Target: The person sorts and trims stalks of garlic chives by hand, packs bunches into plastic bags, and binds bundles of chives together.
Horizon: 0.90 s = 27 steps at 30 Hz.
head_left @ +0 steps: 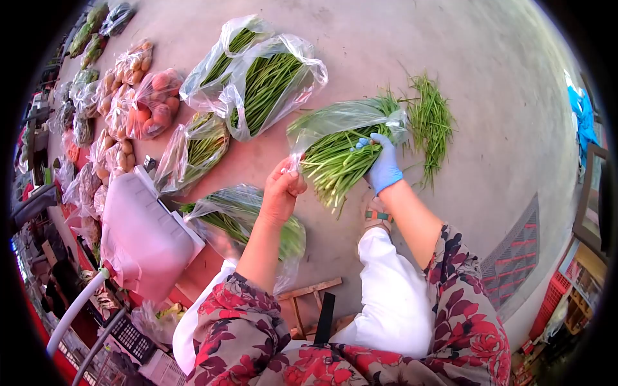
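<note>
My left hand point(283, 185), bare, pinches the edge of a clear plastic bag point(322, 122). A bunch of long green stems point(341, 161) lies partly under the bag's film, with its pale cut ends pointing toward me. My right hand point(384, 164), in a blue glove, is closed around the right side of this bunch. Just beyond it, a loose pile of thin green stalks point(430, 122) rests on the floor. Near my left forearm lies another bagged bunch of green stems point(225, 212).
Open bags of green stems point(267, 83) stand ahead on the floor, with a smaller bag of stems point(203, 145) nearer. Left are bags of reddish round produce point(154, 106), a white plastic bin point(151, 225) and a calculator point(133, 338). A floor grate point(515, 257) lies at right.
</note>
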{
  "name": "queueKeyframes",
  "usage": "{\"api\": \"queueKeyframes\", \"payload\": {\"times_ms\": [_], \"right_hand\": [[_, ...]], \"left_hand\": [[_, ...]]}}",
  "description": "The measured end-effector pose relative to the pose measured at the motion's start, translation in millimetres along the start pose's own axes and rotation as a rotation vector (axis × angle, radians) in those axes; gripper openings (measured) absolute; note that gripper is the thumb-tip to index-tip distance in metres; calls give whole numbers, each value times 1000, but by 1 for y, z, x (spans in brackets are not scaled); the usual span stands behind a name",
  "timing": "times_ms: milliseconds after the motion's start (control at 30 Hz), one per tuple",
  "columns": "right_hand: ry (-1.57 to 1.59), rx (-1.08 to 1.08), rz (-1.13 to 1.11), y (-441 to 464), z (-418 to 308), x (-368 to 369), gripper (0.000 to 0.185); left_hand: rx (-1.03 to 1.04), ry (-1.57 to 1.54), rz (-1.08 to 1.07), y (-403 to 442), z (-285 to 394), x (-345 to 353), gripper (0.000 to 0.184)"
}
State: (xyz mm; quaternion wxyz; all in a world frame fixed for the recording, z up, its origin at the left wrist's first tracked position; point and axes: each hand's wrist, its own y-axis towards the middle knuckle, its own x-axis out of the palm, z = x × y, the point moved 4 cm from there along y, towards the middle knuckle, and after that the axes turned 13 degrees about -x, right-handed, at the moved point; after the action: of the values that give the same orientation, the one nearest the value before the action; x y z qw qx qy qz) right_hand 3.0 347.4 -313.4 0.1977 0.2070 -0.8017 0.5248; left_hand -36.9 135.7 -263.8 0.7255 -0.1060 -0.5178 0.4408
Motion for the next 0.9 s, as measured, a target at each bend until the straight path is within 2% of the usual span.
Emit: {"api": "queueKeyframes", "payload": {"times_ms": [33, 100, 133, 167, 200, 267, 333, 400, 433, 600, 667, 733, 800, 867, 900], "right_hand": [[25, -126, 71, -5, -8, 3, 13], [-21, -345, 60, 7, -21, 7, 12], [-46, -455, 54, 14, -28, 7, 14], [-113, -480, 41, 25, -26, -2, 24], [-131, -316, 51, 30, -12, -8, 25], [-165, 15, 71, 34, 21, -11, 28], [-56, 211, 79, 28, 46, -1, 25], [-48, 174, -33, 39, 48, 13, 21], [-90, 37, 66, 40, 44, 21, 16], [-90, -420, 146, 75, 28, 33, 22], [-186, -369, 289, 71, 24, 24, 27], [-156, -191, 191, 68, 42, 24, 31], [-125, 22, 73, 54, 71, 21, 31], [-243, 90, 19, 50, 96, 10, 40], [-340, 89, -130, 45, 102, 15, 49]], "left_hand": [[-22, 32, 3, -3, -3, 5, 39], [-35, 52, -8, 0, -4, 4, 45], [-29, 1, -16, 0, -2, 4, 48], [-24, -50, -23, 1, 0, 5, 50], [-17, -102, -31, 2, 2, 6, 53], [-16, 11, -10, 3, -1, 9, 58], [-12, 131, 22, 7, -1, 14, 61], [-8, 253, 68, 5, -2, 16, 63], [-29, 246, 30, 5, -2, 14, 64], [-286, 144, 10, -4, -2, 14, 64], [-358, 87, 19, -4, -2, 13, 65], [-385, 32, 42, -5, -2, 14, 66], [-269, 98, 19, -2, 7, 20, 69], [-160, 85, 3, 1, 15, 22, 71], [-106, 40, -4, 3, 21, 20, 72]]}}
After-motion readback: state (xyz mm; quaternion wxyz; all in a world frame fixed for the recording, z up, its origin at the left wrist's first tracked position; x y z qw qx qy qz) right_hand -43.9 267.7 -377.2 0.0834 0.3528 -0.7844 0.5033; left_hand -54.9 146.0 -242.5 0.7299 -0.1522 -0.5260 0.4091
